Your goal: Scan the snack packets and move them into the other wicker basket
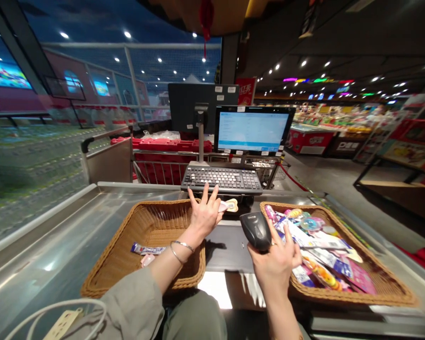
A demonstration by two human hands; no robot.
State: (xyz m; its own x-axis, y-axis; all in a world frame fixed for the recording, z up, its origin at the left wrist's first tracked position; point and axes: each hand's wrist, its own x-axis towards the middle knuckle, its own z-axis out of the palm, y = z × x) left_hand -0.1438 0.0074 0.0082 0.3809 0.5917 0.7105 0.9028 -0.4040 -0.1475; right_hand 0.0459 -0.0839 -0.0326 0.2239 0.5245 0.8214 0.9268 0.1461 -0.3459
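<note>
My left hand (pixel 206 218), with bangles on the wrist, has its fingers spread at the front edge of the keyboard (pixel 221 178). On its thumb side it holds a small pink-and-yellow item (pixel 230 205), whose kind I cannot make out. My right hand (pixel 278 259) is wrapped round a black barcode scanner (pixel 256 230), its head tilted up over the grey counter. Below my left arm, the left wicker basket (pixel 127 226) holds a blue-and-white packet (pixel 147 249) and a small pink piece (pixel 148 260). Beside my right hand, the right wicker basket (pixel 386 298) is filled with several colourful packaged items (pixel 315 236).
Behind the keyboard stands a lit screen (pixel 253 130), with a dark monitor back (pixel 184 106) to its left. A metal counter (pixel 53 259) runs under the baskets. Shopping carts (pixel 159 170) stand beyond it. A white cable (pixel 67 302) loops at lower left.
</note>
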